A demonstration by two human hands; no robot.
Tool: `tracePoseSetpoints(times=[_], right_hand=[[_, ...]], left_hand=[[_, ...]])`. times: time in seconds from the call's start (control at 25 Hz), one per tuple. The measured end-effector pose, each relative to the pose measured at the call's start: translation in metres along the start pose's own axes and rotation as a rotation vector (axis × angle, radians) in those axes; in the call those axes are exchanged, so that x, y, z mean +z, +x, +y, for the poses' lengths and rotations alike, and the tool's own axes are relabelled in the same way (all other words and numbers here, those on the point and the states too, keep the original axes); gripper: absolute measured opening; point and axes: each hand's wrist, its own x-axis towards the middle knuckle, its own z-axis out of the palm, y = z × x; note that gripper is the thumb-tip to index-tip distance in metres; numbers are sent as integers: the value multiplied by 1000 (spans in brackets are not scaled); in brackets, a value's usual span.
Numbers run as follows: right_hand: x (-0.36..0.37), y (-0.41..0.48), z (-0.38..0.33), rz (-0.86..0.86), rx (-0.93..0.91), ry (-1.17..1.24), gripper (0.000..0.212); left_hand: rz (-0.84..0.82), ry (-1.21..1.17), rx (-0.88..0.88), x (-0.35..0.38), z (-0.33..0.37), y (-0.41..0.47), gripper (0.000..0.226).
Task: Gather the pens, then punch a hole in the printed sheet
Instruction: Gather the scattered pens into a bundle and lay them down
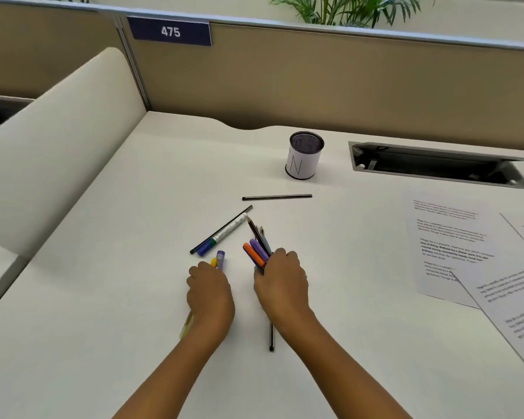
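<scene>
While your right hand (280,279) grips a bundle of pens (256,252), your left hand (209,290) curls round yellow and purple pens (220,259); loose on the desk (133,267): black pen (276,196), white marker (226,233); printed sheet (448,243) far right.

Office cubicle, white desk (133,207). Tan partition (315,80) is running behind the mesh pen cup (303,155), number plate 475 (170,31) hanging up-left of the cup, open cable hatch (436,164) sitting just right of it, printed sheets (448,246) lying further right, plants (345,7) showing beyond.
</scene>
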Motion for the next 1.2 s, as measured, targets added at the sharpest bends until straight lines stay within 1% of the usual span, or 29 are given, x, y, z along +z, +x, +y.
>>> tracePoseSetpoints(times=[0.12, 0.2, 0.28, 0.36, 0.44, 0.48, 0.52, 0.56, 0.6, 0.64, 0.68, 0.72, 0.8, 0.88, 0.96, 1.0, 1.04, 1.12, 1.16, 1.2], right_hand=[[14, 7, -16, -32, 46, -164, 46], [22, 14, -22, -50, 68, -240, 44], [28, 19, -26, -60, 78, -259, 41], [29, 19, -29, -58, 92, -238, 43], [27, 15, -31, -8, 77, -127, 43], [25, 12, -31, 9, 52, -19, 39], [25, 10, -30, 2, 25, 138, 32], [24, 7, -29, -36, 9, 323, 26], [22, 4, -28, -95, 7, 489, 26], [21, 0, -28, -153, 2, 599, 30], [20, -2, -27, -203, -14, 659, 32], [20, -4, -25, -238, -38, 685, 31], [23, -4, -20, -269, -86, 680, 26], [25, 1, -16, -249, -97, 645, 25], [26, 7, -14, -195, -102, 638, 23], [27, 8, -15, -168, -110, 669, 23], [28, 8, -17, -143, -120, 721, 22], [33, 7, -23, -52, -146, 837, 20], [37, 6, -26, 20, -151, 902, 19], [40, 6, -28, 93, -153, 971, 17]], left_hand=[[-45, -9, 33, -1, -3, 2, 27], [-93, -88, 29, -6, -7, 6, 29], [-162, -172, 15, -13, -11, 13, 39], [-197, -189, 62, -18, -14, 17, 45], [-185, -260, 160, -22, -15, 20, 34], [-206, -356, 197, -25, -14, 20, 31], [-269, -504, 206, -28, -13, 20, 30], [-366, -699, 184, -32, -11, 19, 31], [-475, -891, 143, -38, -9, 18, 30], [-571, -1046, 99, -45, -7, 18, 29], [-645, -1148, 56, -51, -5, 19, 27], [-707, -1205, 16, -56, -3, 21, 26], [-810, -1227, -21, -62, -2, 22, 26], [-909, -1227, 15, -64, -2, 21, 31], [-953, -1224, 95, -63, -3, 20, 41], [-919, -1213, 127, -63, -2, 20, 46], [-826, -1198, 148, -62, 0, 21, 49], [-519, -1142, 154, -59, 2, 25, 50], [-368, -1105, 143, -58, 2, 27, 47], [-249, -1059, 137, -56, 0, 29, 42]])
